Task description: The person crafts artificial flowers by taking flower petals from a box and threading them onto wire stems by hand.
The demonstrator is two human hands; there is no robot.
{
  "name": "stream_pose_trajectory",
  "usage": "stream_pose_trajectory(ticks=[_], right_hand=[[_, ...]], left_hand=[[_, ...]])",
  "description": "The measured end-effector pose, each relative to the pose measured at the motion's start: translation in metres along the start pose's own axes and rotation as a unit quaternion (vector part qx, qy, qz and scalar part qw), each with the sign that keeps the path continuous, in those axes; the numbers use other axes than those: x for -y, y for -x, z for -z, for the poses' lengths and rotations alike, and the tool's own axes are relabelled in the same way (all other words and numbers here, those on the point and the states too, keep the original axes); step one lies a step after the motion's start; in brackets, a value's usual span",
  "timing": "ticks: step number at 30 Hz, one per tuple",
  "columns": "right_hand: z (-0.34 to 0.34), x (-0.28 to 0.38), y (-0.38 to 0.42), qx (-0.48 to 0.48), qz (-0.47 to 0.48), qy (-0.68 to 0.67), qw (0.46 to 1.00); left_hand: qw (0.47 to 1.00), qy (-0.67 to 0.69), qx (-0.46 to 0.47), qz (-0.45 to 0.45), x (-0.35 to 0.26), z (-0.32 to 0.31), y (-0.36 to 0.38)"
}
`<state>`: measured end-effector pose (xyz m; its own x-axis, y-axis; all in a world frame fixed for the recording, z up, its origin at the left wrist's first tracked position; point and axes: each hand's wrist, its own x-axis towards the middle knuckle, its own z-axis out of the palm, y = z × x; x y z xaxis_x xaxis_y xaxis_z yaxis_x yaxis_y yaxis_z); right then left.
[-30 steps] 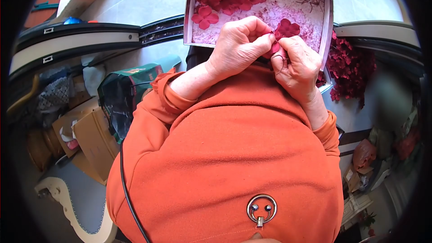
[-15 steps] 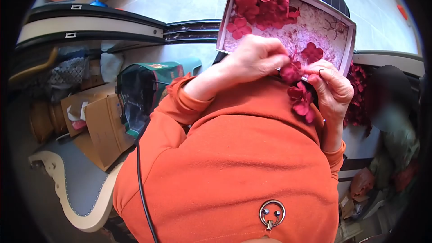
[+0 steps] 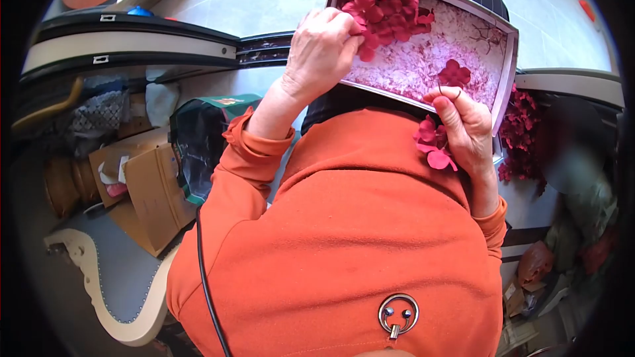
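My left hand (image 3: 323, 53) is closed with its fingertips at a red artificial flower (image 3: 368, 49) on the left side of a shallow box (image 3: 390, 92). More red cloth blossoms (image 3: 387, 10) lie heaped beside it. My right hand (image 3: 468, 122) pinches a thin dark stem (image 3: 458, 92) between thumb and finger at the box's near edge. Below that hand, a pair of red-pink blossoms (image 3: 434, 144) hangs in front of my orange top. A single red flower (image 3: 454, 73) lies in the box just beyond my right fingertips.
Dark thin stems (image 3: 488, 36) lie in the box's far right corner. The box rests on my lap. A bunch of red flowers (image 3: 519, 129) is at the right. To the left are a green bag (image 3: 198, 139), a cardboard box (image 3: 155, 188) and a curved chair frame (image 3: 126, 327).
My left hand has moved left and away from my right hand, over to the heaped flowers. The blossom that was between both hands is gone from there. My right hand has barely moved.
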<state>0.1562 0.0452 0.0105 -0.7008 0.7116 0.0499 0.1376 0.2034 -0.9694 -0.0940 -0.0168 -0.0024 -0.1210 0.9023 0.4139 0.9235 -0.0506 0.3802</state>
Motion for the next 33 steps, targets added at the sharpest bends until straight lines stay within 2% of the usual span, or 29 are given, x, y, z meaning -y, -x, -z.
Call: stream_pose_trajectory(ticks=[2, 3, 4, 5, 7, 9, 10, 11, 12, 13, 16, 18, 20, 22, 27, 30, 32, 33], right_hand=[[-0.001, 0.002, -0.003, -0.001, 0.020, 0.032, 0.999], [-0.001, 0.005, -0.004, -0.002, 0.040, 0.063, 0.997], [-0.002, 0.009, -0.006, -0.005, 0.054, 0.063, 0.997], [-0.006, 0.010, -0.004, -0.015, 0.012, 0.010, 1.000], [-0.008, 0.007, -0.007, -0.030, 0.063, 0.056, 0.996], [-0.008, 0.005, -0.014, -0.052, 0.131, 0.145, 0.979], [-0.007, -0.001, -0.015, -0.061, 0.152, 0.172, 0.971], [-0.008, -0.007, -0.016, -0.068, 0.174, 0.197, 0.962], [-0.007, -0.007, -0.015, -0.068, 0.172, 0.197, 0.963], [-0.007, -0.006, -0.014, -0.071, 0.150, 0.190, 0.968], [-0.009, -0.009, -0.013, -0.078, 0.126, 0.177, 0.973], [-0.008, -0.009, -0.011, -0.081, 0.124, 0.172, 0.974], [-0.007, -0.009, -0.009, -0.045, 0.071, 0.104, 0.991], [-0.006, -0.002, -0.009, -0.027, 0.056, 0.071, 0.996], [-0.007, -0.002, -0.007, -0.005, 0.023, 0.002, 1.000], [-0.008, -0.005, -0.006, -0.030, 0.010, -0.016, 0.999], [-0.005, -0.008, -0.008, -0.060, 0.136, 0.181, 0.972], [-0.005, -0.009, -0.010, -0.059, 0.136, 0.181, 0.972]], left_hand=[[0.982, 0.165, -0.003, 0.092, -0.008, -0.008, 0.002], [0.981, 0.169, -0.002, 0.090, -0.013, -0.012, 0.002], [0.963, 0.238, 0.021, 0.127, -0.019, -0.016, 0.001], [0.937, 0.305, 0.045, 0.162, -0.025, -0.020, 0.001], [0.912, 0.356, 0.085, 0.188, -0.039, -0.025, 0.000], [0.823, 0.506, 0.117, 0.232, -0.051, -0.027, 0.001], [0.821, 0.508, 0.120, 0.232, -0.054, -0.025, 0.000], [0.774, 0.559, 0.155, 0.254, -0.057, -0.020, -0.002], [0.722, 0.606, 0.187, 0.276, -0.058, -0.018, -0.002], [0.722, 0.606, 0.188, 0.277, -0.057, -0.020, -0.001], [0.641, 0.684, 0.188, 0.291, -0.054, -0.027, 0.002], [0.629, 0.687, 0.202, 0.303, -0.055, -0.027, 0.001], [0.616, 0.689, 0.213, 0.316, -0.055, -0.027, 0.002], [0.614, 0.680, 0.249, 0.314, -0.052, -0.027, 0.002], [0.610, 0.681, 0.242, 0.325, -0.051, -0.032, 0.005], [0.606, 0.686, 0.224, 0.335, -0.052, -0.032, 0.005], [0.598, 0.692, 0.214, 0.343, -0.054, -0.032, 0.006], [0.600, 0.688, 0.212, 0.348, -0.054, -0.032, 0.006]])
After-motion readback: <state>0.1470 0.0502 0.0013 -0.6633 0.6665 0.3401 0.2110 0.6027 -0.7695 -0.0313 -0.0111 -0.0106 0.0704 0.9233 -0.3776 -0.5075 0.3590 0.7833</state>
